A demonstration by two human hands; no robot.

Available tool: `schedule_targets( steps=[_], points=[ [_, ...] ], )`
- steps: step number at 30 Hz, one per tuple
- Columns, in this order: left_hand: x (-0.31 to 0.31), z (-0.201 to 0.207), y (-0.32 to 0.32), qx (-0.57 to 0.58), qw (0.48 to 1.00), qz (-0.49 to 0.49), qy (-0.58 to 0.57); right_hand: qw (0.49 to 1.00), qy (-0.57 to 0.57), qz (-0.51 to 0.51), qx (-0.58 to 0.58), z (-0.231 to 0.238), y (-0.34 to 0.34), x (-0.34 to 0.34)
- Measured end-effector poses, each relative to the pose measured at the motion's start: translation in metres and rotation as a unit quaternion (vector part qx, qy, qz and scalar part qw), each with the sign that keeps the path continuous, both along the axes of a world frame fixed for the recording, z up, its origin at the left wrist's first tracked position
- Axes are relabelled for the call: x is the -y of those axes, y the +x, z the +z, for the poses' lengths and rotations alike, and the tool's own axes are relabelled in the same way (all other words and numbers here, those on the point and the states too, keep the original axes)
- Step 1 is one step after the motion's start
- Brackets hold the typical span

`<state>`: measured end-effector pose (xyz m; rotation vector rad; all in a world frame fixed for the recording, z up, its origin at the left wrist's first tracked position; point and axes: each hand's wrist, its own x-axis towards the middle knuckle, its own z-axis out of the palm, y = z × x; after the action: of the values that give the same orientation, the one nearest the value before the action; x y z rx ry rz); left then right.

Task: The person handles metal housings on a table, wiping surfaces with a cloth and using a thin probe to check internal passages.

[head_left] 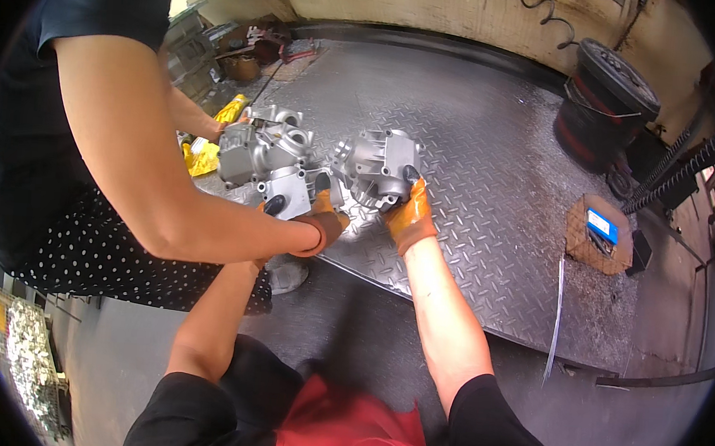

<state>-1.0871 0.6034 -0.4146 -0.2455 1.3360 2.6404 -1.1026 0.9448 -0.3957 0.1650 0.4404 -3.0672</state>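
Observation:
My right hand (412, 217), in an orange glove with dark fingertips, grips a grey cast-metal housing (383, 160) above the plate table. My left hand (275, 205) is mostly hidden behind a co-worker's forearm; its dark thumb tip presses on another grey metal housing (289, 192). The co-worker's orange-brown gloved hand (329, 221) reaches across between my hands, its dark fingertip against metal. Further left, a third metal housing (250, 153) adjoins the one under my thumb. Beside it is the co-worker's other hand, with a yellow glove (204, 159).
Under the housings spreads a tread-patterned metal table (471, 256). A black bucket (602, 103) stands at far right. Nearer, a box (582, 235) holds a blue-and-white packet (603, 226). The co-worker stands close on my left. Grey crates (191, 58) are stacked at far left.

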Motion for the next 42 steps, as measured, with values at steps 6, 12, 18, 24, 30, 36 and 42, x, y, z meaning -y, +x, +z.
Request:
schedule_targets(
  steps=[6, 12, 18, 24, 30, 36, 42],
  points=[
    [0.025, 0.035, -0.006, -0.015, 0.999, 0.024, -0.041, 0.993, 0.017, 0.073, -0.091, 0.048, -0.021, 0.023],
    [0.022, 0.045, 0.003, -0.01, 0.998, 0.028, -0.05, 0.99, 0.02, 0.102, -0.1, 0.102, -0.039, 0.047],
    [-0.004, 0.073, 0.018, -0.015, 0.996, -0.028, -0.078, 0.989, 0.107, 0.098, 0.015, 0.122, -0.045, 0.07],
    [-0.025, 0.117, 0.033, -0.041, 0.966, -0.077, -0.245, 0.968, 0.225, 0.098, 0.056, 0.144, -0.041, 0.073],
    [-0.049, 0.17, 0.035, -0.111, 0.775, -0.174, -0.597, 0.914, 0.384, 0.123, 0.045, 0.164, -0.027, 0.056],
    [0.003, -0.002, -0.011, 0.044, 0.995, 0.075, 0.042, 0.612, 0.775, 0.146, -0.055, 0.195, -0.023, 0.024],
    [-0.039, 0.005, 0.019, 0.078, 0.975, -0.021, 0.207, 0.603, 0.789, 0.085, -0.085, 0.199, -0.036, 0.064]
  ],
)
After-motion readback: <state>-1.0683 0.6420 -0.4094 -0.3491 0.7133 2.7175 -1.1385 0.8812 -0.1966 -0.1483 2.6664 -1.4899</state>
